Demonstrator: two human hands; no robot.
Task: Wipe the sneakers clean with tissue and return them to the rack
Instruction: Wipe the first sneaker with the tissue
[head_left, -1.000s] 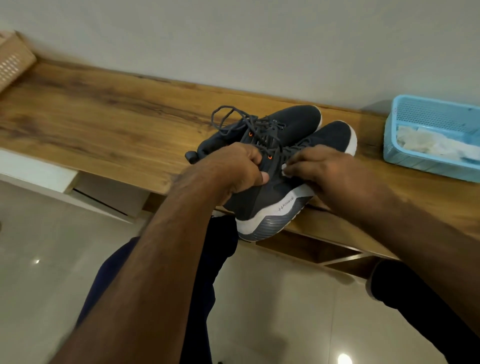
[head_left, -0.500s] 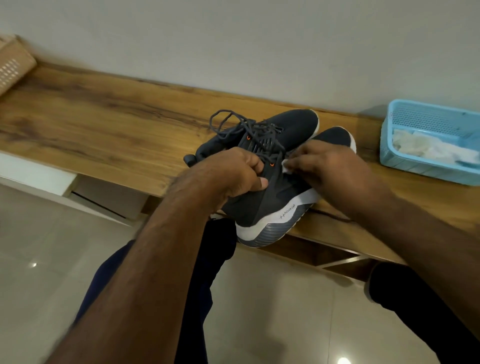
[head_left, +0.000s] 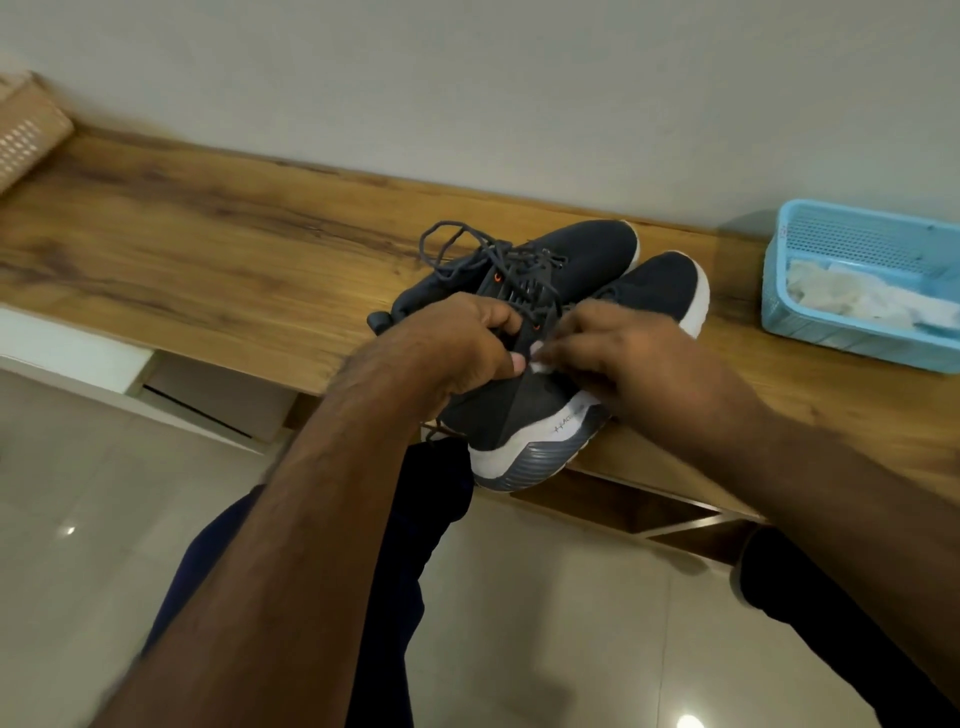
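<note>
Two dark navy sneakers with white soles lie on the wooden rack top (head_left: 208, 260). The near sneaker (head_left: 524, 415) is tilted on its side with its heel past the front edge. The far sneaker (head_left: 660, 291) sits beside it, toe toward the wall. My left hand (head_left: 457, 353) grips the near sneaker at its collar. My right hand (head_left: 618, 353) pinches a small white tissue (head_left: 540, 366) against the sneaker's side; most of the tissue is hidden under the fingers.
A light blue plastic basket (head_left: 841, 332) holding crumpled tissues stands at the right on the rack top. A beige perforated basket (head_left: 26, 135) is at the far left. The wall runs right behind the rack. Tiled floor and my knees lie below.
My right hand with the tissue has shifted slightly down the sneaker's side toward my left thumb. The left hand keeps its grip and the sneakers stay in place.
</note>
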